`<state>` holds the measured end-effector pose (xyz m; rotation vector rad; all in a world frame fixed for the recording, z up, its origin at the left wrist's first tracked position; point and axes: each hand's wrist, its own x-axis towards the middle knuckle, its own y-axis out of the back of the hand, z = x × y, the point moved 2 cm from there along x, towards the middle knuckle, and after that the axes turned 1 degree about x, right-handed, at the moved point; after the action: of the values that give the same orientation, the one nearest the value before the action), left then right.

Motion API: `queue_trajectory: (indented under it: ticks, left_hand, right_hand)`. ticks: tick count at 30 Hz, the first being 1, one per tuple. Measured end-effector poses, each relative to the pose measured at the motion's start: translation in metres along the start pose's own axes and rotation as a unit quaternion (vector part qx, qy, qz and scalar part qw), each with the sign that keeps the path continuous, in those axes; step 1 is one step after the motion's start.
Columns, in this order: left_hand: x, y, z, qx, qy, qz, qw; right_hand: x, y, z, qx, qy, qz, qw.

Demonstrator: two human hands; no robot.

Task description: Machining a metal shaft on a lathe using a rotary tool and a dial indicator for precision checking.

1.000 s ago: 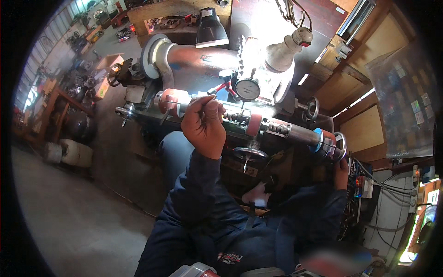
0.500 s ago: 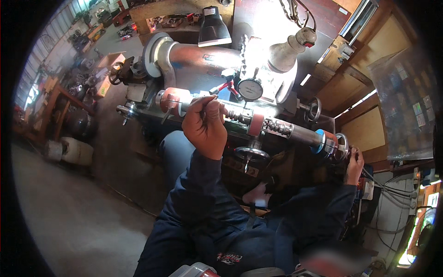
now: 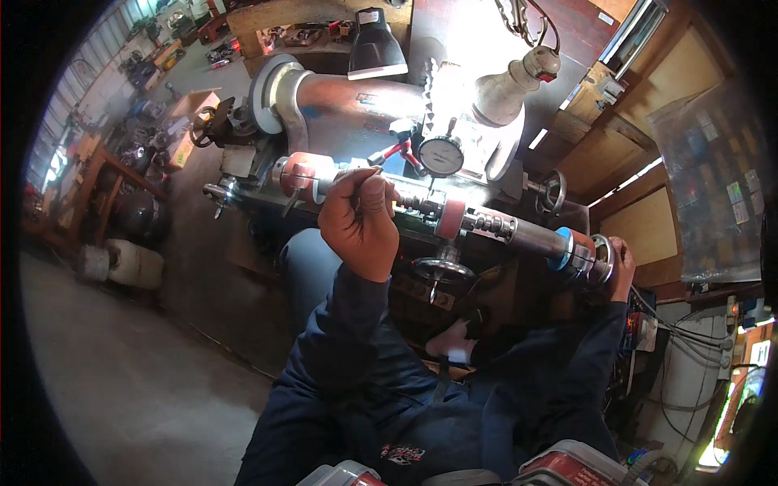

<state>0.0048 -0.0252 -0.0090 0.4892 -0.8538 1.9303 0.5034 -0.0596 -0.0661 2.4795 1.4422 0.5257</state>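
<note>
My left hand [image 3: 361, 227] is raised over the near side of the machine. Its thumb and fingers are pinched together, and a tiny dark tip shows between them; the thing itself is too small to name. Behind those fingers runs a long metal shaft with cam-like lobes [image 3: 490, 223], held level between a red-collared holder [image 3: 304, 175] at the left and a blue-ringed holder [image 3: 570, 248] at the right. My right hand [image 3: 621, 267] wraps round the rim of a metal handwheel [image 3: 601, 258] at the right end. A dial gauge [image 3: 441, 155] stands just behind the shaft.
A lit work lamp [image 3: 506, 85] and a black lamp head [image 3: 377, 49] hang over the machine. Another handwheel [image 3: 442, 269] sticks out in front, below the shaft. A large grinding wheel [image 3: 275, 95] sits at the back left. Cables [image 3: 685, 328] run down at the right.
My right hand has moved up and closed further round the handwheel's rim. My left hand stays pinched in nearly the same place. Red-and-clear containers have come into view at the lower right.
</note>
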Motion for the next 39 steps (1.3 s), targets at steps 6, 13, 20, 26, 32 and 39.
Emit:
queue_trajectory:
  ticks: [6, 13, 20, 26, 32, 39]
  left_hand:
    - [0.001, -0.001, 0.001, -0.022, -0.009, -0.005, 1.0]
    - [0.0, -0.002, 0.004, 0.009, -0.009, 0.002, 1.0]
    - [0.003, -0.003, 0.004, 0.029, -0.02, -0.016, 0.999]
    - [0.003, -0.006, 0.006, -0.006, 0.023, -0.019, 1.0]
    - [0.004, -0.01, 0.006, -0.038, 0.057, -0.015, 0.998]
    - [0.004, -0.012, -0.001, -0.06, 0.089, -0.01, 0.994]
  right_hand:
    - [0.009, 0.0, 0.018, 0.039, -0.014, -0.052, 0.998]
    - [0.013, 0.002, 0.025, -0.143, 0.186, -0.161, 0.959]
    - [0.011, -0.029, 0.033, -0.039, 0.052, -0.197, 0.978]
    - [0.013, -0.068, 0.049, -0.063, 0.04, -0.213, 0.974]
    - [-0.001, -0.045, 0.065, -0.117, 0.026, -0.177, 0.977]
    - [-0.032, 0.017, -0.013, -0.191, 0.011, 0.009, 0.981]
